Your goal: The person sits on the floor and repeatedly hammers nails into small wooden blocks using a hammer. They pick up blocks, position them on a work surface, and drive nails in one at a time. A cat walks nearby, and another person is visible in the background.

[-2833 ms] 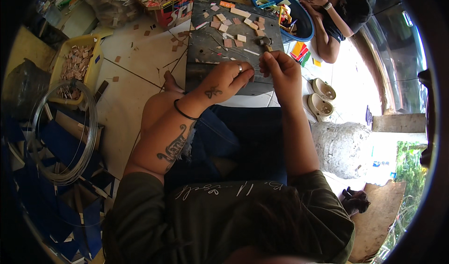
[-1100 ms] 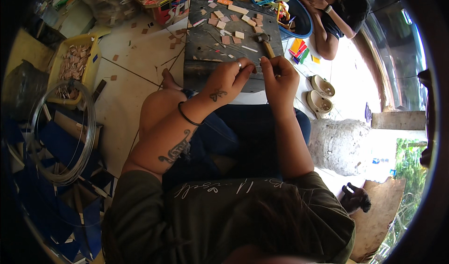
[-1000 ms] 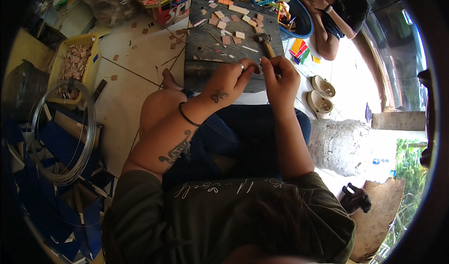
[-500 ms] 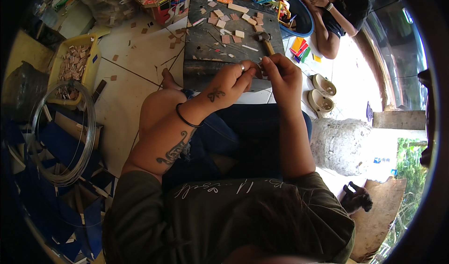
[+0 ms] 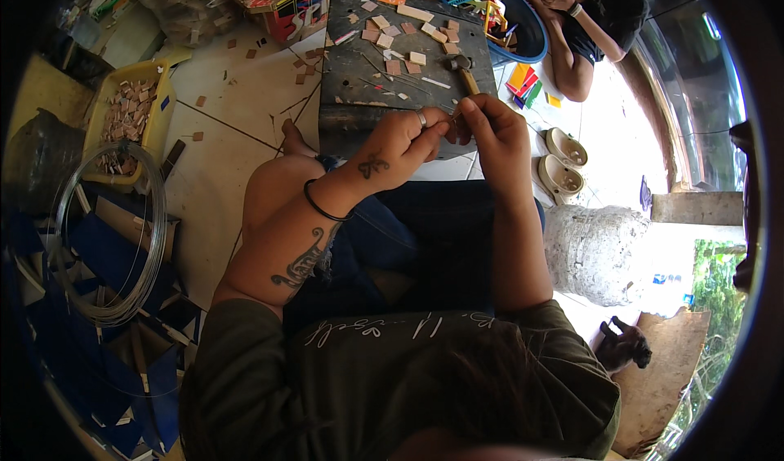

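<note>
Both of my hands meet over the near edge of a dark worktable. The fingers of my left hand are pinched closed, thumb against forefinger. My right hand is closed too, with its thumb and fingertips pressed together beside the left fingertips. Whatever lies between them is too small and too covered to name. Just beyond my right hand, a hammer rests on the tabletop. Small wooden pieces lie scattered there, along with thin rods and a wooden strip.
At left stand a yellow basin of wooden pieces and a coil of wire. A blue tub is behind the table at right, near another person's arm. Clogs, a white sack and a dark animal are at right.
My right fingertips have shifted slightly, and the fingers curl a little differently near the left ones. My left hand has barely moved. The things on the table stay in place.
</note>
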`<state>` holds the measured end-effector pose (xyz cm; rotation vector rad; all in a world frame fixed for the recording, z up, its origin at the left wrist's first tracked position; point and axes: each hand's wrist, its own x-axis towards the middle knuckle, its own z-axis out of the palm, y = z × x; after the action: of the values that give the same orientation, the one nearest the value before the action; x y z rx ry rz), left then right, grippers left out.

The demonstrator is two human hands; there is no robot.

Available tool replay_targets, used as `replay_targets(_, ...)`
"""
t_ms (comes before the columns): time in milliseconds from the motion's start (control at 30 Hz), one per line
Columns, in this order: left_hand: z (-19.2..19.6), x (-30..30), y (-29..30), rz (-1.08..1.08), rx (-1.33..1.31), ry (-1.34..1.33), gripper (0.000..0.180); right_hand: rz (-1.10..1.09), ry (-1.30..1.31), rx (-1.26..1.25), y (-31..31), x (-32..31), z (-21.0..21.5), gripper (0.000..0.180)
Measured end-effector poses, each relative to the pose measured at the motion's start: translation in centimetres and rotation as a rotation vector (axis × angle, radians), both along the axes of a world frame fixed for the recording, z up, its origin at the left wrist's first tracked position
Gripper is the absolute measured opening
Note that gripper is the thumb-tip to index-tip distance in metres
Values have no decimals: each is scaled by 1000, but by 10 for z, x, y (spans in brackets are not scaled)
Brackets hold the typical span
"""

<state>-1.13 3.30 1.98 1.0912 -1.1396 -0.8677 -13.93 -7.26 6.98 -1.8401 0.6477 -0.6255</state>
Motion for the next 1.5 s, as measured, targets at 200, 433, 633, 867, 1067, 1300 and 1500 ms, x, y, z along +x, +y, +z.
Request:
replay_targets(200, -1, -4, -1, 67, -38, 20, 15, -33, -66, -20, 4, 1, 0, 16)
replay_targets(433, -3, -4, -2, 236, -75, -124, 12, -45, -52, -146, 3, 2, 0, 15)
replay_targets(633, 0, -6, -1, 272, -94, -129, 11, -54, 3, -97, 3, 3, 2, 18)
replay_targets(867, 0, -3, 0, 165, -63, -82, 13, -87, 28, -113, 5, 4, 3, 17)
replay_targets(1067, -1, -1, -1, 92, -57, -32, 14, -109, 41, -262, 7, 3, 3, 17)
replay_targets(1300, 3, 2, 1, 27, -61, -3, 16, -62, 36, -102, 7, 3, 8, 19)
replay_targets(1500, 6, 2, 4, 0, -78, 12, 18, -5, -18, -15, 10, 3, 12, 21)
